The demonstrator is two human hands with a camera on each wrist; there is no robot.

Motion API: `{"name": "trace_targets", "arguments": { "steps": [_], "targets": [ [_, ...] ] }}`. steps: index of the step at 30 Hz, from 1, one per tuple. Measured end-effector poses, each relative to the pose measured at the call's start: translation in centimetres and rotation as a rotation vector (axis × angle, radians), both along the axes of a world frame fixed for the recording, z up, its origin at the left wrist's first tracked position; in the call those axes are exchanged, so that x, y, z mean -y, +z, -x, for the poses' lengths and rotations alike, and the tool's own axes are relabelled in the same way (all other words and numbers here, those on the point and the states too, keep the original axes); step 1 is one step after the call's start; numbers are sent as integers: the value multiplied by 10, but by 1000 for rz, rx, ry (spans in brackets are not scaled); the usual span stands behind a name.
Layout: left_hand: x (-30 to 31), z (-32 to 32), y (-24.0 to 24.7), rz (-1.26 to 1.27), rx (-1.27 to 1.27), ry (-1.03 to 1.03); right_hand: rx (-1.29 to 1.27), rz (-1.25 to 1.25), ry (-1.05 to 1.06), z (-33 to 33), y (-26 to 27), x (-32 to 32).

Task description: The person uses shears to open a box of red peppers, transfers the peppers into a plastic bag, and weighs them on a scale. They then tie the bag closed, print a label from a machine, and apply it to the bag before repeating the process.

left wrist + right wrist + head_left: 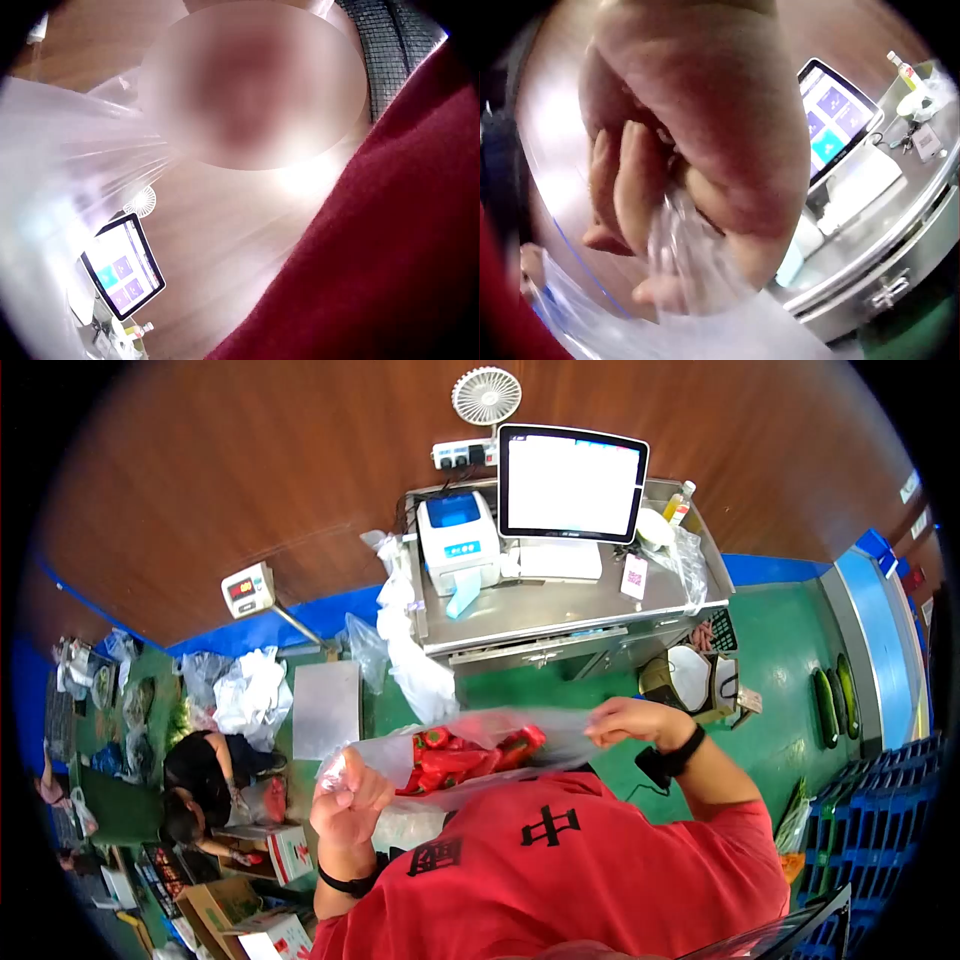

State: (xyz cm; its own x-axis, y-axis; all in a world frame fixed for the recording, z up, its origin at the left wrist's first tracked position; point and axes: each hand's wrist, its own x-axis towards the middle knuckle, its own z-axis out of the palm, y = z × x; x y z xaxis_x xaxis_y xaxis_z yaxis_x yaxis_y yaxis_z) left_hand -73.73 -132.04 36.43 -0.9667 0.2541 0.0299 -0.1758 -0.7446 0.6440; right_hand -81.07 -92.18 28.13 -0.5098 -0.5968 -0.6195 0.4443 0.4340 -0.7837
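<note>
A clear plastic bag [562, 735] is stretched between both hands in front of the red shirt. Red peppers [450, 762] show through its film and opening. On the left of the head view, the left hand [350, 797] grips one end of the bag, with film bunched around the fingers. At the other end, the right hand [632, 722] pinches the gathered plastic. Close up in the right wrist view, curled fingers and thumb of the right hand [697, 142] clasp the twisted film. A blurred patch hides the left hand's area in the left wrist view, where the bag [67, 150] fans out in creases.
A steel counter [520, 605] ahead carries a monitor [572, 485] and a label printer [458, 540]. Left of it stands a floor scale [327, 710]. Another person [210, 770] crouches by cardboard boxes [220, 910]. Blue crates [880, 820] are at right; cucumbers [838, 700] lie on the floor.
</note>
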Motion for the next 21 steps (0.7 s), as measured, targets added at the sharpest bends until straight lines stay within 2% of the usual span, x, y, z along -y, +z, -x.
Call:
{"name": "trace_targets", "arguments": {
  "steps": [1, 2, 3, 4, 5, 7, 9, 10, 12, 13, 15, 17, 19, 21],
  "targets": [
    [-6, 8, 3, -1, -9, -7, 117, 136, -108, -1, 19, -8],
    [-16, 15, 10, 128, -107, 63, 111, 136, -111, -4, 41, -11],
    [-24, 23, 18, 258, -205, 136, 38, 338, -221, -6, 66, -10],
    [-25, 33, 27, 360, -295, 118, -37, 541, -326, -6, 91, -9],
    [-33, 36, 40, 605, -328, 216, -41, 547, -322, -5, 114, -3],
    [-49, 53, 68, 1066, -550, 243, -516, 614, -379, -3, 152, 11],
    [-74, 77, 106, 1441, -844, 280, -1293, 312, 37, 27, 172, -4],
    [-86, 89, 116, 1456, -938, 274, -1532, 384, 86, 42, 174, -5],
    [-107, 116, 124, 1523, -1173, 277, -1701, 409, 37, 67, 184, -8],
    [-122, 131, 126, 1534, -1173, 280, -1818, 376, -26, 79, 182, -8],
    [-159, 163, 128, 1380, -1241, 2, -1931, 311, -113, 106, 183, -7],
    [-206, 200, 126, 1396, -1240, -74, -1798, 372, -174, 134, 181, -4],
    [-238, 229, 108, 1378, -1086, -104, -1686, 172, -112, 155, 177, -12],
    [-256, 258, 79, 1033, -928, -218, -1642, 146, -126, 172, 172, -24]
  ]
}}
